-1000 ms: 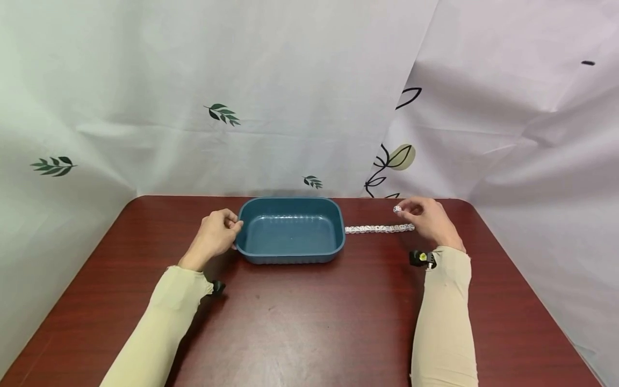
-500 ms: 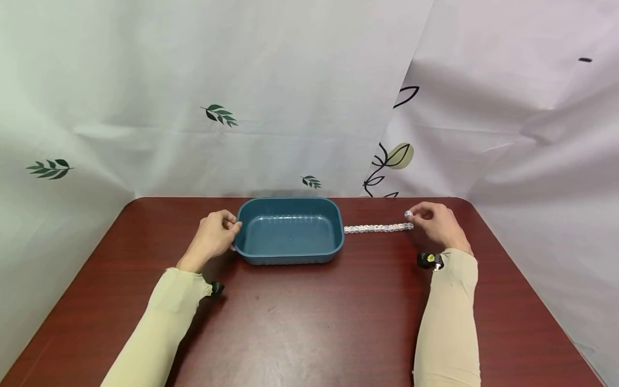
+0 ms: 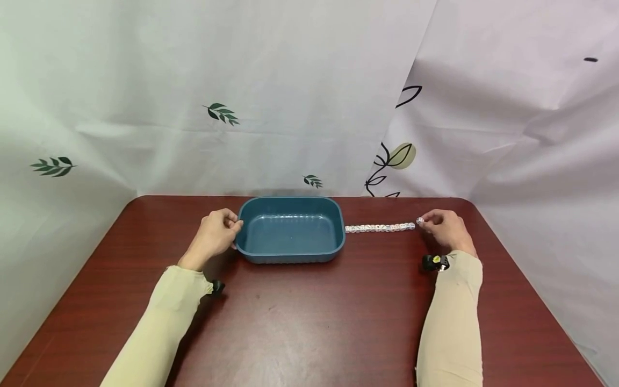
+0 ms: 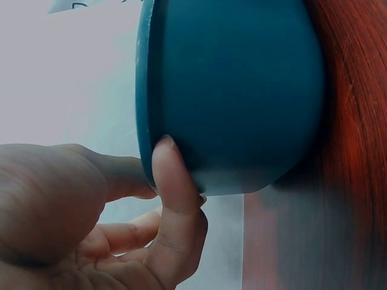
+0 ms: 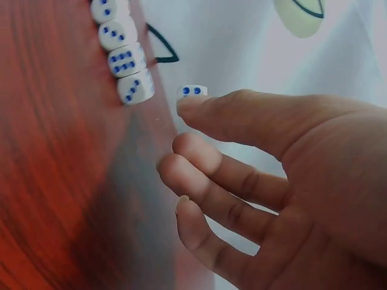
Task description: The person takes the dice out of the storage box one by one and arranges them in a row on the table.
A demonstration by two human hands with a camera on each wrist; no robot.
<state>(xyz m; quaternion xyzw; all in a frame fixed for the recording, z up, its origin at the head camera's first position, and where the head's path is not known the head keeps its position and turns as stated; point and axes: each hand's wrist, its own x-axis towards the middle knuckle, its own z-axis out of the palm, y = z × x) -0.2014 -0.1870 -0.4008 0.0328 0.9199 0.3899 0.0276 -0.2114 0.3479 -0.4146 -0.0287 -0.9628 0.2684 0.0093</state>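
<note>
- Right hand near the far right edge of the table, pinching a single die at the fingertips — grip closed on it with thumb and forefinger, other fingers loosely curled below.
- Held die just beside the right end of the row of dice, apart from the last one by a small gap; cannot tell from the head view whether lifted or resting on the table.
- Row of dice lying straight along the table, its left end close to the right wall of the blue tub.
- Left hand at the tub's left end, fingers curled against the rim and wall — grip holding the tub, thumb pressed on the outer wall in the left wrist view.
- Wide bare table in front of tub and forearms; little room behind, with the draped white cloth hanging right at the far edge.
- Narrow strip of table right of the right hand before the rounded corner.
- Most of the die hidden behind a fingertip in the right wrist view, only a face with two blue pips showing; row cut off at the top edge there.
- Tub's inside out of sight in the left wrist view; shown bare in the head view.
- Small black wrist cameras standing at both cuffs.
</note>
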